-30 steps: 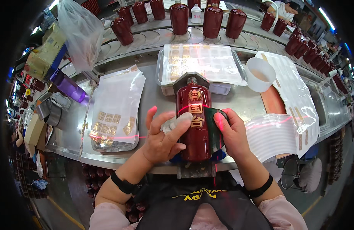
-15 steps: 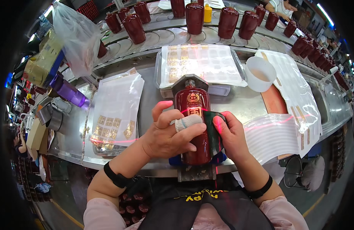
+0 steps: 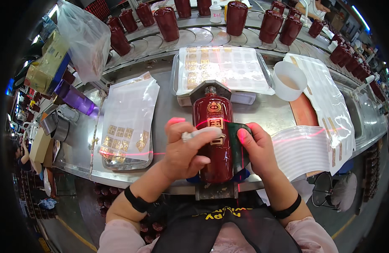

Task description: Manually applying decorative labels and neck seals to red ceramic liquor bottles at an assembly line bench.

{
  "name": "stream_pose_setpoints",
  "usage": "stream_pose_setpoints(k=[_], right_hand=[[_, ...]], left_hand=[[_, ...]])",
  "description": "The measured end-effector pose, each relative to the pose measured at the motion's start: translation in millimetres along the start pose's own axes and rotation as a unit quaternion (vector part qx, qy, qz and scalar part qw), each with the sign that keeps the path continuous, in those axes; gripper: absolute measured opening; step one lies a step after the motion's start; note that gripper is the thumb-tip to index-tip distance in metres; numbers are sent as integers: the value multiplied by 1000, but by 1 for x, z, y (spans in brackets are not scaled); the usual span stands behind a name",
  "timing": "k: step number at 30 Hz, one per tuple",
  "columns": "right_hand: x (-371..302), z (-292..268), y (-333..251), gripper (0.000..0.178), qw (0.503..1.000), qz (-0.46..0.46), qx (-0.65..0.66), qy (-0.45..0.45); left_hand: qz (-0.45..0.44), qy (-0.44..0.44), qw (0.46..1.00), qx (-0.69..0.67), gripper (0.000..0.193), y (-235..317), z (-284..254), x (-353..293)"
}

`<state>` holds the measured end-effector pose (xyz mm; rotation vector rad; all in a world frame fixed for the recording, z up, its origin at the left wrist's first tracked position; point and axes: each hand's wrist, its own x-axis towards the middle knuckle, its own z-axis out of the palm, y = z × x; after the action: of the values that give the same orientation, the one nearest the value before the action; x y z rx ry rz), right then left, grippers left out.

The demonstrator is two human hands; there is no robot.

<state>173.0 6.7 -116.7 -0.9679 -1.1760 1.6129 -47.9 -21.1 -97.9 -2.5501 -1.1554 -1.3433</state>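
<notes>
A glossy dark red bottle (image 3: 214, 162) lies on its back in a metal holder (image 3: 198, 90), neck pointing away from me. Gold characters (image 3: 215, 123) run down its front beneath a gold emblem. My left hand (image 3: 181, 147), with white cloth wrapping (image 3: 188, 135) on a finger, holds nothing. Its fingers are apart and partly bent, and the foremost one reaches to the lower gold character, partly covering it. In my right hand (image 3: 259, 147) a dark green flat piece (image 3: 233, 137) is pinched between thumb and fingers, against the bottle's right side.
White sheets with gold stickers lie left (image 3: 133, 105), beyond the bottle on a tray (image 3: 236, 67), and right (image 3: 325, 101). A white tub (image 3: 290, 84) stands by the right sheets. Past the table, a conveyor (image 3: 194, 38) carries red bottles. A plastic bag (image 3: 82, 38) hangs at left.
My left hand has drawn slightly down and its wrapped finger moved lower, baring more of the gold characters. The conveyor bottles have shifted. My right hand still holds the green piece.
</notes>
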Motion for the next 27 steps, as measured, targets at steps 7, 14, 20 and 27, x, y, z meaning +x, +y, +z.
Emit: stream_pose_setpoints(k=[7,14,20,27], right_hand=[[-5,26,-33,21,989,-106,-101,-6],[-6,11,-16,20,1000,-16,-14,20],[4,20,-36,21,995,-73,-57,40],[12,17,-18,23,998,-25,29,41]], left_hand=[[-51,42,998,19,43,6,2,-21],[-37,49,997,55,40,9,3,-23],[-56,35,998,9,41,8,-3,-7],[-39,24,999,11,43,-1,6,5]])
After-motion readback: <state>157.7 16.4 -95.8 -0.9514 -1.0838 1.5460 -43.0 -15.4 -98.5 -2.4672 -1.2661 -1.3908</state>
